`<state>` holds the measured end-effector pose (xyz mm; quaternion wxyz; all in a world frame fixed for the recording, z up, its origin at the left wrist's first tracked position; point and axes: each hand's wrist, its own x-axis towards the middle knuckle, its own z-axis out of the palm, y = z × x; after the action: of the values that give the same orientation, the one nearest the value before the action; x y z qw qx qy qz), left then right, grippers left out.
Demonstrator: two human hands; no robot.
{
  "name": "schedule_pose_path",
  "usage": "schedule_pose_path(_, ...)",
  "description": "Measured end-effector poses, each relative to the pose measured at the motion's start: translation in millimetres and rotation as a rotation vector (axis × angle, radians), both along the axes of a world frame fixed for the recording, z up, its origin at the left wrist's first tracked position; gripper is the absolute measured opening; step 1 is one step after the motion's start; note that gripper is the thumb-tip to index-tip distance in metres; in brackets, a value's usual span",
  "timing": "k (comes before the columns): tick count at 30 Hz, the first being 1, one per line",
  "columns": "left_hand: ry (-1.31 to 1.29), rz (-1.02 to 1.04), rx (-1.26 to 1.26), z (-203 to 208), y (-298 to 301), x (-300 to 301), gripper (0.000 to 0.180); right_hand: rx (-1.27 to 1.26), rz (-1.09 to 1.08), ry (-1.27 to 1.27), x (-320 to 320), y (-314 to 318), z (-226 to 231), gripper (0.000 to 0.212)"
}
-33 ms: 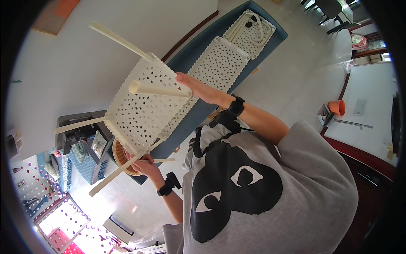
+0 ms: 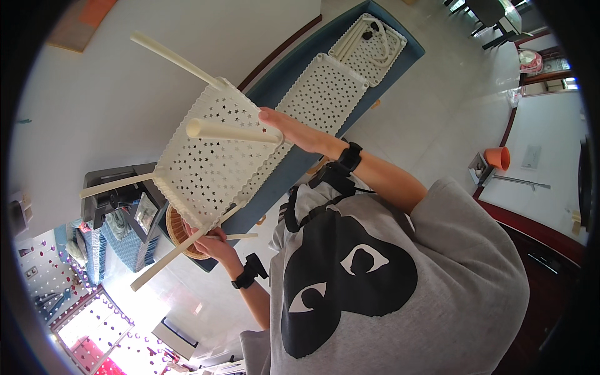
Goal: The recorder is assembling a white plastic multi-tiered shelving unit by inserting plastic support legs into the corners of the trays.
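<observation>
A cream plastic shelf tier with star-shaped holes and a scalloped rim is held tilted before me. From its corners stick out long cream tubes: an upper-left tube, a tube toward me, a left tube and a lower tube. My right hand grips the right corner, thumb over the rim, the other fingers hidden beneath. My left hand is closed at the lower corner, by the lower tube's base. Another perforated tier partly shows behind the held one.
Beneath lies a long blue-grey bench bearing another perforated tier and, at its far end, a small tier with loose tubes. A wicker basket stands near my left hand. White wall rises beyond; an orange bucket is at right.
The tube pointing toward me has shifted very slightly left; both hands keep their places on the shelf tier.
</observation>
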<state>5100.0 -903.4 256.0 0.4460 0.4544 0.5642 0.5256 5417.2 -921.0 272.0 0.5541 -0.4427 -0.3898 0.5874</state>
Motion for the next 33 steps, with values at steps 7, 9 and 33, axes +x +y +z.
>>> schedule_pose_path(7, -0.003, 0.031, 0.061, 5.9, -3.6, -0.9, 0.055, -0.083, 0.102, -0.055, 3.6, -1.0, -3.8, 0.062)
schedule_pose_path(9, 0.012, 0.017, 0.054, 7.6, 0.6, 7.0, 0.055, -0.124, -0.035, -0.090, 3.5, -1.8, 3.4, 0.060)
schedule_pose_path(33, -0.082, -0.115, -0.149, -5.9, 2.1, 2.6, 0.063, -0.122, -0.083, 0.020, 0.1, 7.1, -1.5, 0.061)
